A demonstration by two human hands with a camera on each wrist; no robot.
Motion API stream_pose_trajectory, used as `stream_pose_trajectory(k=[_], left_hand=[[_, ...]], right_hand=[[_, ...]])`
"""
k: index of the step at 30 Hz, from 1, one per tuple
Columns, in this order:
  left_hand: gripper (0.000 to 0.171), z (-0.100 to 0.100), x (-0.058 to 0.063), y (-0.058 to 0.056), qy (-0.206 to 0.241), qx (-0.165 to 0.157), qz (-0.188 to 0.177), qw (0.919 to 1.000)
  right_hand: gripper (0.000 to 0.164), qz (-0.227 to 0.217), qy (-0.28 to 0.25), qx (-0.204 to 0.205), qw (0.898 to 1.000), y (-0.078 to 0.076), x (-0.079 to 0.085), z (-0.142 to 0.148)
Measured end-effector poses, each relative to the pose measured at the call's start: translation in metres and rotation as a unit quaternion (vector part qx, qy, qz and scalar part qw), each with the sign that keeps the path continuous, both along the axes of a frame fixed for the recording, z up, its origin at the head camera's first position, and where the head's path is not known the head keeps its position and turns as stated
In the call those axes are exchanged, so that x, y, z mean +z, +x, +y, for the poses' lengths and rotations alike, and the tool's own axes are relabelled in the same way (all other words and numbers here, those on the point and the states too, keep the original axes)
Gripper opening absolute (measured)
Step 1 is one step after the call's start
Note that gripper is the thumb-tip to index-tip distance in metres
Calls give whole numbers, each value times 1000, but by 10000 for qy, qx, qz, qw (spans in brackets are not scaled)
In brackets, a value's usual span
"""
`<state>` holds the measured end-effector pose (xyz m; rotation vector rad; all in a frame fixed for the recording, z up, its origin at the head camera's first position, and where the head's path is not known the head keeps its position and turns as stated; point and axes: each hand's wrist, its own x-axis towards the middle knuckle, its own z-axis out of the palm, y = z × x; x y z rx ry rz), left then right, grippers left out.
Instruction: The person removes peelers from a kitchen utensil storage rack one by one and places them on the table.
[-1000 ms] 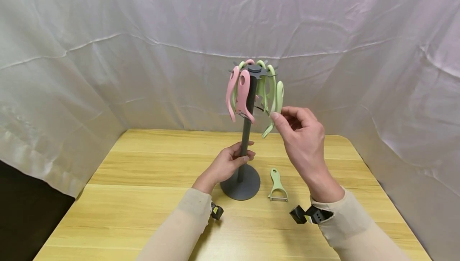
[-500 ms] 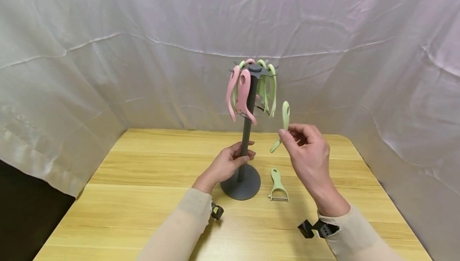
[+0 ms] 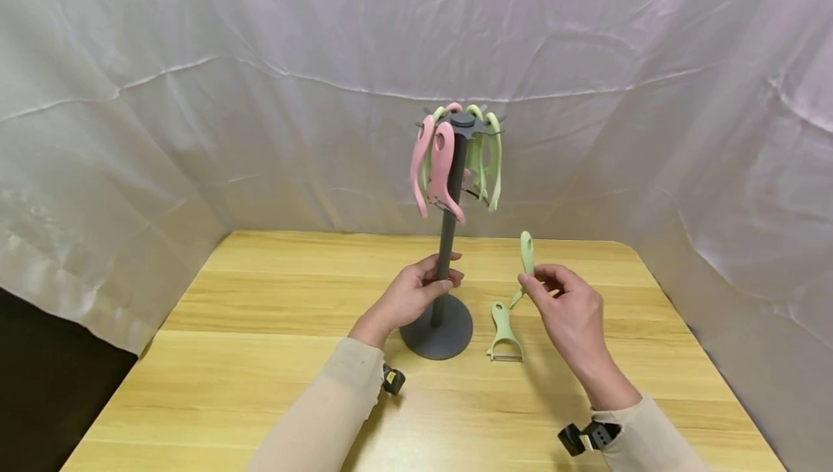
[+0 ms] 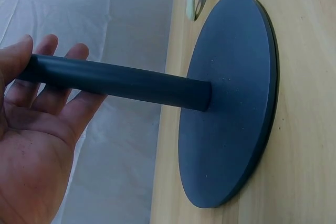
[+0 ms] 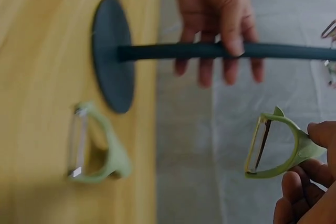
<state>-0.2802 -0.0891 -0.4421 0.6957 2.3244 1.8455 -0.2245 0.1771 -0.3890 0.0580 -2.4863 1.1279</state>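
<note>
A dark grey rack [image 3: 445,241] with a round base stands on the table, several pink and green peelers hanging from its top hooks. My left hand [image 3: 406,297] grips its post a little above the base; the left wrist view shows the thumb and fingers around the post [image 4: 115,80]. To the right, my right hand [image 3: 573,309] pinches a green peeler [image 3: 527,254] between thumb and fingers, handle up and blade end down, in the air. In the right wrist view its blade frame [image 5: 273,166] points away from the fingers. Another green peeler [image 3: 502,331] lies on the table beside the base.
The wooden table [image 3: 260,385] ends at the back against a pale hanging curtain [image 3: 325,161]. Hanging pink peelers [image 3: 442,168] face the front left of the rack, and green peelers [image 3: 494,168] hang on its right side. A dark gap shows at the far left.
My right hand has drawn the green peeler away from the rack's right side and lowered it toward the table. My left hand has kept its grip on the post.
</note>
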Motion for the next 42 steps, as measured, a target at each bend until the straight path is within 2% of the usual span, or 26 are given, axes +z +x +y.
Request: stream_pose_trajectory(k=[7,15,20,28,42], left_hand=[[45,0,-1,0,80,-45,-28,10000],[44,0,0,1,44,33,-42,10000],[45,0,0,1,43,36,-54,10000],[45,0,1,2,79,35,-44,10000],[45,0,-1,2,84,59,-83,9999]], right_hand=[[39,-566,388,-148,9975,-6,-24,19],[43,-1235,893,-150,9882,-14,-44,34],[46,-1648,1261,-93,9782,-16,-53,41],[42,-2392,1655,-52,9567,-19,-62,49],[39,-2619,1985,-149,9443,-23,-76,54]])
